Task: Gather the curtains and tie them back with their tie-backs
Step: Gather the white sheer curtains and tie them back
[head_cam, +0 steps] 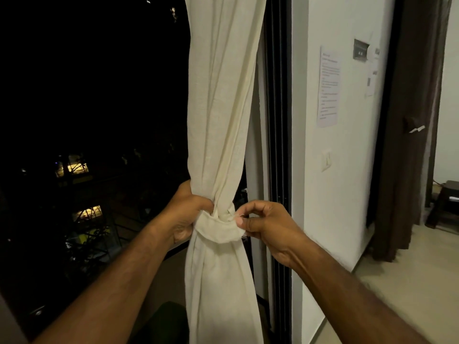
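A cream curtain (221, 100) hangs in front of me, gathered into a narrow bundle at waist height. A cream tie-back band (218, 230) wraps across the front of the bundle. My left hand (187, 212) grips the gathered curtain and the band's left end from the left side. On the right, my right hand (263, 225) pinches the band's right end between thumb and forefinger. Below the band the curtain spreads out and falls past the frame's lower edge.
A dark window (94, 120) with night lights fills the left. The black window frame (278, 120) stands just right of the curtain, then a white wall (347, 170) with a taped paper (329, 88). A dark brown curtain (412, 120) hangs far right, tied at mid height.
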Tool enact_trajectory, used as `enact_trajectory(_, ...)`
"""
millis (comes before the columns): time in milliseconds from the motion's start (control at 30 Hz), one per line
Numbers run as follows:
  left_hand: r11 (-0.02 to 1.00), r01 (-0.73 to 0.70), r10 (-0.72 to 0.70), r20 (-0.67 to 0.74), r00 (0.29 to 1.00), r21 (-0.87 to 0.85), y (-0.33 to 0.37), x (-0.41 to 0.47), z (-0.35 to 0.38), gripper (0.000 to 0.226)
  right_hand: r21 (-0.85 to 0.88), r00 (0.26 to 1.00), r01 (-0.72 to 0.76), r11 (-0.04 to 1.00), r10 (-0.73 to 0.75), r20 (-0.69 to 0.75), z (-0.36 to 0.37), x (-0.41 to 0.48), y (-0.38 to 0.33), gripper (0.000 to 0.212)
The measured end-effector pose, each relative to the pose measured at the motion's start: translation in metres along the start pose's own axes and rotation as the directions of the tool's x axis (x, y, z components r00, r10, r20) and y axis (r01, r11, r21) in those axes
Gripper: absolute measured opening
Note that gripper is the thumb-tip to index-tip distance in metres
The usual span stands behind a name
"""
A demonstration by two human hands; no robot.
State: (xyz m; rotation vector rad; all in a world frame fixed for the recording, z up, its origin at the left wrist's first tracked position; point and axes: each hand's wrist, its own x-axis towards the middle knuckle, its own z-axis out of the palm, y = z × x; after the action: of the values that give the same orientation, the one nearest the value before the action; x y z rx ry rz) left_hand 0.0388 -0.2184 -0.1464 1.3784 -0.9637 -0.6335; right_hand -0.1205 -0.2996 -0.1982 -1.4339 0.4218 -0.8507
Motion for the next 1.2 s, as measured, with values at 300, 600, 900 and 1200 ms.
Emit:
enact_trajectory(300,1.0,-0.001,0.001,-0.007,1.0,0.017,-0.003,0.003,0.003,0.059,-0.141,0.995,0.003,0.99,-0.017,-0.102,0.011,0.015,0.016,0.008)
enact_trajectory(600,1.0,0.023,-0.023,-0.001,1.0,0.018,-0.004,0.006,-0.002,0.059,0.164,0.999,-0.046,0.985,0.041,0.034,-0.004,0.008,0.021,0.024)
enact_trajectory(900,0.998,0.043,-0.046,0.051,0.998,0.054,-0.004,0.007,0.006,0.06,0.112,0.976,-0.073,0.991,0.094,-0.198,-0.003,0.02,0.024,0.023)
enact_trajectory(1200,0.993,0.044,-0.05,0.049,0.998,0.111,-0.005,0.008,0.002,0.055,0.242,0.983,-0.184,0.953,0.175,0.059,-0.023,0.019,0.03,0.035)
